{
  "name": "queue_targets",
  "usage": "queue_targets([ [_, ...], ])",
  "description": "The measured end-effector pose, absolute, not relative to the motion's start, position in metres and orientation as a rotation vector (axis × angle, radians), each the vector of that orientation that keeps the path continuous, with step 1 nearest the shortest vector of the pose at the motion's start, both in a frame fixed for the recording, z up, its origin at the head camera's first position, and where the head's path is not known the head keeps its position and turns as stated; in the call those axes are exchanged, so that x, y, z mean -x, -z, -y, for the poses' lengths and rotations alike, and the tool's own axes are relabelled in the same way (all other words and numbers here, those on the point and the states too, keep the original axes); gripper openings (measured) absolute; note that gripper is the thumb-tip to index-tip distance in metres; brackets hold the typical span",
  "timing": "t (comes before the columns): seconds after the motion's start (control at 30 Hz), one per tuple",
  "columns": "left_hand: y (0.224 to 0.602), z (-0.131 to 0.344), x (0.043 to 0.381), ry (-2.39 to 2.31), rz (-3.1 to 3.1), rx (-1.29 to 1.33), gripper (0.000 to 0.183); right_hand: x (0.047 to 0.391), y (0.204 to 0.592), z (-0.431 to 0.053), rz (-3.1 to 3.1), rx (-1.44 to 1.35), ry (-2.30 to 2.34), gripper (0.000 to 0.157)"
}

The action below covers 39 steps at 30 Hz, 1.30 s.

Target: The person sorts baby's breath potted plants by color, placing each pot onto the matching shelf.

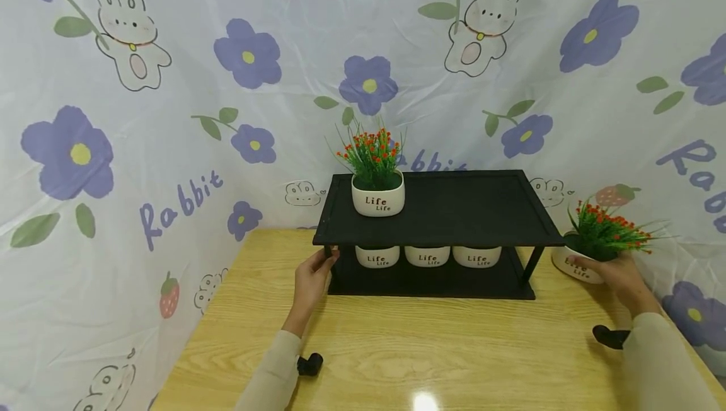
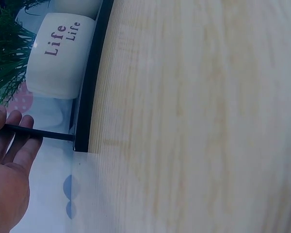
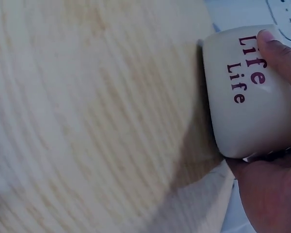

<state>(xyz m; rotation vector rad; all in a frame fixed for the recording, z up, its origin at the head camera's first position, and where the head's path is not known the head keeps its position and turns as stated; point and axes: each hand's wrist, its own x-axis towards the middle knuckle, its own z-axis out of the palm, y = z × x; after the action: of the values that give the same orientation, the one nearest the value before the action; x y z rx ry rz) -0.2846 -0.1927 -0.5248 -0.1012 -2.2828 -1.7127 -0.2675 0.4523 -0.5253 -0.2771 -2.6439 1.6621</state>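
Note:
My left hand (image 1: 311,282) holds the front left post (image 2: 41,132) of a black two-tier shelf (image 1: 454,209), thumb on one side and fingers on the other. At the right, my right hand (image 1: 626,282) grips a white pot (image 3: 242,97) lettered "Life Life", its thumb across the front. Green leaves and small orange-red flowers (image 1: 609,228) rise from that pot, beside the shelf's right end. A matching potted plant (image 1: 378,200) stands on the left part of the top tier. On the lower tier sit three more white pots (image 1: 426,256) in a row, their tops hidden by the upper board.
The shelf stands on a light wooden table (image 1: 408,341). Close behind it hangs a white cloth (image 1: 317,14) printed with rabbits and purple flowers. A black wrist mount (image 1: 309,364) sticks out from the left sleeve, another (image 1: 611,336) from the right.

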Motion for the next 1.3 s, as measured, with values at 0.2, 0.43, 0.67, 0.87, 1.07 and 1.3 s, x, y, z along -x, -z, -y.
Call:
queue_targets([
  [0.2,0.537,0.198,0.292,1.711,2.267,0.114,0.027,0.268,0.51,-0.456,2.706,0.347,-1.567,0.122],
  [0.43,0.538,0.197,0.293,1.704,2.271,0.095,0.028,0.27,0.483,-0.461,2.694,0.306,-1.515,0.121],
  [0.67,0.523,0.191,0.284,1.71,2.297,0.077,0.027,0.266,0.454,-0.462,2.737,0.325,-1.449,0.122],
  [0.87,0.505,0.188,0.271,1.725,2.293,0.11,0.027,0.266,0.43,-0.459,2.705,0.298,-1.394,0.12],
  [1.07,0.508,0.188,0.272,1.737,2.28,0.099,0.027,0.269,0.406,-0.45,2.648,0.297,-1.374,0.12],
  [1.3,0.51,0.187,0.275,1.736,2.277,0.085,0.028,0.273,0.379,-0.434,2.607,0.208,-1.384,0.122],
])
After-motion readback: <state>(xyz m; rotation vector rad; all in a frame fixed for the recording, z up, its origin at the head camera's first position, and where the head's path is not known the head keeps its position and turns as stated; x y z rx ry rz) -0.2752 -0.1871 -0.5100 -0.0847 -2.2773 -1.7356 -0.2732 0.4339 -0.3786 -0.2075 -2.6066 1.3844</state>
